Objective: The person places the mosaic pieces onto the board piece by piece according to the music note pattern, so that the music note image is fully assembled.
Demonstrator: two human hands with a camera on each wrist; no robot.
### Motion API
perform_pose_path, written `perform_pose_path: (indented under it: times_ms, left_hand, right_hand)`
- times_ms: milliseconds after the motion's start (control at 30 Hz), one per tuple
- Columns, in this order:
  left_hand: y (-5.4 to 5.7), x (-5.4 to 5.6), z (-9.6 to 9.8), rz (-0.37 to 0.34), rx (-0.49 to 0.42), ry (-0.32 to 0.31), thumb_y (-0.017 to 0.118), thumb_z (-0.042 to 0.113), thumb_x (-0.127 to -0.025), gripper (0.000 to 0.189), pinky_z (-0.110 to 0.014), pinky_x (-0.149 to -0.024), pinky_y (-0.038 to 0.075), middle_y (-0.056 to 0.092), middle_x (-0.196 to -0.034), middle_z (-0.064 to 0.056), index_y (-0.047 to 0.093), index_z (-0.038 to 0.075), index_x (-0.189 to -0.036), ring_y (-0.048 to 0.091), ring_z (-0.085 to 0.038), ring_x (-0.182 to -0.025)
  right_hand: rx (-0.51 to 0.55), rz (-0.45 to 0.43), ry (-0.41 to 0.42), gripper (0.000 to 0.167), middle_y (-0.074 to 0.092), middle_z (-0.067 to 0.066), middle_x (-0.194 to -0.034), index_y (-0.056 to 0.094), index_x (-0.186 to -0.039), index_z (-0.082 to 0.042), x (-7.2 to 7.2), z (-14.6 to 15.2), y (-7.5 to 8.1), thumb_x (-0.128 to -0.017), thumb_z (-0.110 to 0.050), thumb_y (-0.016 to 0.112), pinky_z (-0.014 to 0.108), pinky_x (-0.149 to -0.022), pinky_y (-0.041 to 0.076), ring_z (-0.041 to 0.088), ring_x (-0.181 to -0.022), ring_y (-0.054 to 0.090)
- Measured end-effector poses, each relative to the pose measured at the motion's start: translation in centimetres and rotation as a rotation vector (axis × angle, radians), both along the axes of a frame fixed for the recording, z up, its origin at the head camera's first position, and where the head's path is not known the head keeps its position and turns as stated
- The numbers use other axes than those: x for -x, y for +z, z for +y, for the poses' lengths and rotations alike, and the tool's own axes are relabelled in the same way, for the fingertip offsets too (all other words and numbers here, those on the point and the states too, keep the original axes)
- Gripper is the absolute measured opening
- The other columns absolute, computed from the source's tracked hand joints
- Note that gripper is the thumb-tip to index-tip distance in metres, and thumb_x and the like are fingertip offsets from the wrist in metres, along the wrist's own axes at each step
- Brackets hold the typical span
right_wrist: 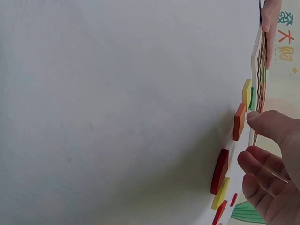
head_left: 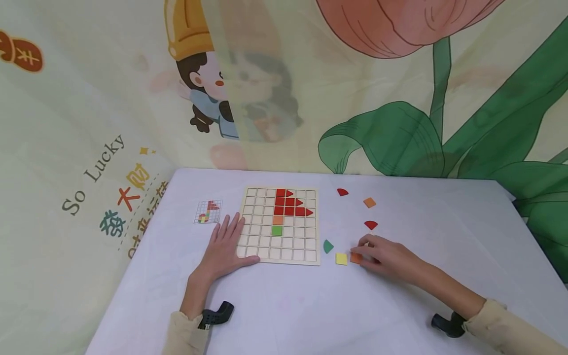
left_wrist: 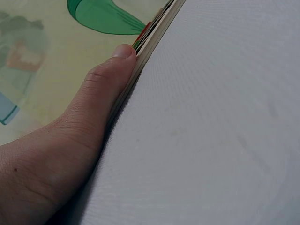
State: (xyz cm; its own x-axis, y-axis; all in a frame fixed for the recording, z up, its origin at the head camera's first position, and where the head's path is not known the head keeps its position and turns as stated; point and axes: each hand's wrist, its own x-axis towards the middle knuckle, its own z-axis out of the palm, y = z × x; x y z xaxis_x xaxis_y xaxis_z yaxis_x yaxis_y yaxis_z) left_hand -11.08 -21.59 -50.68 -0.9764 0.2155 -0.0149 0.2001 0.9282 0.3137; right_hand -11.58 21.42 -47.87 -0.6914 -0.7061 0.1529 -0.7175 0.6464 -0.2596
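Note:
My left hand (head_left: 224, 246) lies spread at the lower left of a wooden grid board (head_left: 297, 246). Its thumb (left_wrist: 105, 79) rests along the near edge. On the board are red squares and triangles, an orange square (head_left: 277, 220) and a green square (head_left: 277, 230). My right hand (head_left: 386, 256) hovers over a loose orange square tile (head_left: 355, 258), partly covered by the fingers. In the right wrist view its thumb is close by the orange tile (right_wrist: 239, 122), apart from the fingertips; whether it touches cannot be told.
A yellow square (head_left: 341, 259) and a green quarter-round piece (head_left: 328, 246) lie right of the board. Farther back are red fan-shaped pieces (head_left: 371, 225) and another orange square (head_left: 370, 202). A small pattern card (head_left: 207, 212) lies left of the board.

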Motion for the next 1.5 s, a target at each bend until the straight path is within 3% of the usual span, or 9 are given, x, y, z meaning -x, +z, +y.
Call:
perform_pose_path:
  times_ms: [367, 800, 1033, 1133, 1267, 1500]
  left_hand:
    - [-0.2, 0.0, -0.1, -0.018, -0.001, 0.003, 0.065, 0.072, -0.072, 0.115, -0.055, -0.122, 0.006, 0.009, -0.166, -0.008, 0.015, 0.011, -0.156, 0.002, -0.034, -0.153]
    - [-0.2, -0.2, 0.0, -0.002, -0.014, 0.005, 0.066, 0.07, -0.072, 0.114, -0.056, -0.122, 0.007, 0.01, -0.165, -0.008, 0.016, 0.01, -0.156, 0.003, -0.034, -0.153]
    - [-0.1, -0.1, -0.1, 0.019, -0.004, 0.001, 0.065, 0.072, -0.072, 0.115, -0.057, -0.121, 0.009, 0.012, -0.165, -0.009, 0.017, 0.01, -0.156, 0.005, -0.035, -0.152]
    - [0.1, -0.1, -0.2, 0.018, -0.011, 0.004, 0.066, 0.071, -0.072, 0.115, -0.057, -0.121, 0.009, 0.011, -0.165, -0.009, 0.018, 0.01, -0.156, 0.005, -0.035, -0.152]
    - [0.2, 0.0, -0.3, 0.023, -0.014, 0.0, 0.066, 0.07, -0.072, 0.114, -0.057, -0.121, 0.009, 0.012, -0.165, -0.009, 0.018, 0.01, -0.156, 0.006, -0.036, -0.152]
    - [0.2, 0.0, 0.0, 0.019, -0.008, -0.003, 0.067, 0.07, -0.072, 0.114, -0.058, -0.121, 0.009, 0.012, -0.165, -0.01, 0.018, 0.01, -0.156, 0.006, -0.036, -0.152]
  right_hand:
    - [-0.034, -0.047, -0.021, 0.035, 0.066, -0.004, -0.1, 0.074, -0.112, -0.023, -0.4, -0.1, -0.2, -0.078, -0.018, 0.08, 0.018, -0.065, 0.053, 0.008, -0.082, 0.061]
    - [-0.029, 0.108, -0.027, 0.032, 0.067, -0.003, -0.087, 0.078, -0.1, -0.016, -0.6, -1.2, -0.5, -0.07, -0.022, 0.086, 0.014, -0.061, 0.052, 0.007, -0.074, 0.059]
    - [0.054, 0.134, -0.117, 0.031, 0.066, -0.005, -0.085, 0.079, -0.098, -0.018, -0.2, -2.3, 0.1, -0.068, -0.019, 0.088, 0.013, -0.059, 0.05, 0.006, -0.073, 0.057]
    - [0.141, 0.138, -0.126, 0.03, 0.065, -0.005, -0.086, 0.079, -0.097, -0.017, 0.5, -3.8, 0.9, -0.069, -0.017, 0.088, 0.014, -0.059, 0.051, 0.006, -0.075, 0.057]
    - [0.231, 0.13, -0.071, 0.028, 0.065, -0.004, -0.088, 0.079, -0.099, -0.017, 1.0, -7.3, 1.6, -0.071, -0.016, 0.086, 0.013, -0.059, 0.049, 0.006, -0.076, 0.056]
    - [0.243, 0.006, 0.025, 0.021, 0.066, -0.006, -0.093, 0.077, -0.102, -0.019, 1.8, -14.1, 1.4, -0.081, -0.02, 0.079, 0.012, -0.06, 0.045, 0.005, -0.079, 0.056]
